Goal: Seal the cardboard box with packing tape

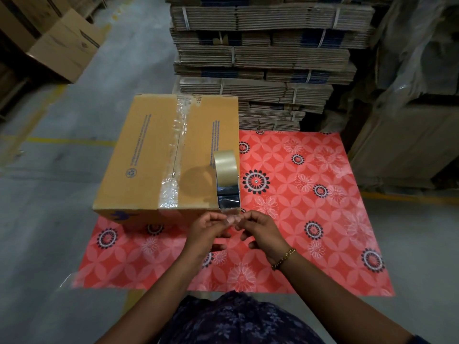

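Two hands meet just off the near edge of the cardboard box [164, 155], pinching the free end of clear tape [229, 203] drawn off the tape roll [224, 163]. The left hand [207, 230] and right hand [260, 229] each close thumb and fingertips on that end, so both grips are narrow pinches with nothing else in them; the remaining fingers hang loose.

From the hands, the roll stands at twelve o'clock, upright on edge on the box top beside its right-hand border, and the pulled strip runs straight from it toward the person. The box body lies at about eleven o'clock, closer to the left hand. Its long centre seam runs twelve to six and already carries a wrinkled clear tape strip [173, 155] from far edge to near edge, folded over the front face. The flaps are shut, so whatever is inside cannot be seen.

The box sits at the ten o'clock part of a red flowered sheet [310, 207] on the floor. My guess is that the coming move turns on this strip lying parallel to the seam, on the right-hand side.
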`<act>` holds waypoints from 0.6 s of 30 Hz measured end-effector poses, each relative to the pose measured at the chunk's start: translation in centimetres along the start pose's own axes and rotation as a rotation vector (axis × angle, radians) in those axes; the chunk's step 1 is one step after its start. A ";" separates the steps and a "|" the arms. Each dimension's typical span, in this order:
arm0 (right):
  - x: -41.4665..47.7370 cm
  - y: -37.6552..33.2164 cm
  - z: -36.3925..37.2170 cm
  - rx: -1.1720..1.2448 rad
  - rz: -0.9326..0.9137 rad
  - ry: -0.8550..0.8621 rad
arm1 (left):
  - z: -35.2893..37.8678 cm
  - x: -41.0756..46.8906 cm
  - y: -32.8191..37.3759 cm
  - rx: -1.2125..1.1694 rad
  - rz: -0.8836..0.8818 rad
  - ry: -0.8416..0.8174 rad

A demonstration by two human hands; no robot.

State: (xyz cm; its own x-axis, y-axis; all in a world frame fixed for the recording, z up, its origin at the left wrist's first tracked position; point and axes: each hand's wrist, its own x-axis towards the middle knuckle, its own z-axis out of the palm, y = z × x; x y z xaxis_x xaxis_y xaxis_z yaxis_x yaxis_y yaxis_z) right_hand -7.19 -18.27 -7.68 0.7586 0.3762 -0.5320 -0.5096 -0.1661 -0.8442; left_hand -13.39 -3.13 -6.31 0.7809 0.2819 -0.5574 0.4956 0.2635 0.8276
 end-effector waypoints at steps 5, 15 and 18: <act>0.0 0.0 -0.2 0.008 -0.011 -0.002 | 0.7 0.1 -0.4 -0.050 -0.019 0.022; 0.8 0.8 -0.5 -0.136 -0.210 0.089 | 0.5 0.6 -1.5 -0.024 0.057 0.043; 1.1 1.1 -0.4 -0.168 -0.208 0.096 | 0.4 1.2 -2.1 0.013 0.061 0.052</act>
State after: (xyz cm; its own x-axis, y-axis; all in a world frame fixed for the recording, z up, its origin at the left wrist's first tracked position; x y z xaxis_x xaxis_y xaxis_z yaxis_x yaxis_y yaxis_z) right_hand -6.72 -18.44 -9.27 0.8787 0.3317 -0.3433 -0.2706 -0.2464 -0.9306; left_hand -13.36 -3.77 -8.71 0.7892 0.3446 -0.5084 0.4529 0.2326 0.8607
